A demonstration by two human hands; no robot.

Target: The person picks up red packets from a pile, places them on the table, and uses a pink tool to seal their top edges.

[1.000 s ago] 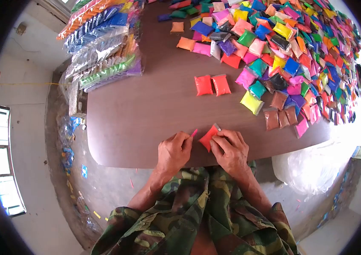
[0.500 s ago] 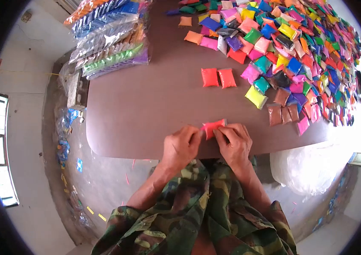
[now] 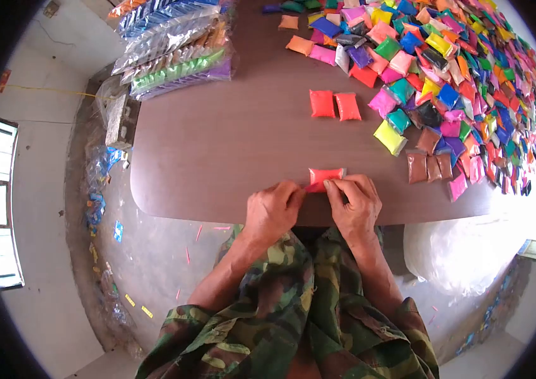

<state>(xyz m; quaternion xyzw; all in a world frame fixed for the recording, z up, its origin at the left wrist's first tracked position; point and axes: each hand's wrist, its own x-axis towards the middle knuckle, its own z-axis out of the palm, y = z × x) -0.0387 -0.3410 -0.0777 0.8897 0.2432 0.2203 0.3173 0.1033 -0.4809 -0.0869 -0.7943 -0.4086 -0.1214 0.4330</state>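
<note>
A small red-orange packet (image 3: 325,176) lies flat near the front edge of the brown table (image 3: 230,151). My left hand (image 3: 272,211) pinches its lower left corner and my right hand (image 3: 356,205) grips its right end. Two more red-orange packets (image 3: 334,105) lie side by side further back on the table. Beyond them spreads a big heap of coloured packets (image 3: 451,69).
Long clear bags of sorted coloured packets (image 3: 173,54) are stacked at the table's back left. Three brown packets (image 3: 429,167) and a yellow one (image 3: 389,137) lie at the heap's near edge. A large clear plastic bag (image 3: 464,249) sits on the floor to the right.
The packet was held tilted above the table edge between both hands; now it lies flat on the table with both hands on it. The pink strip in my left hand is gone from view.
</note>
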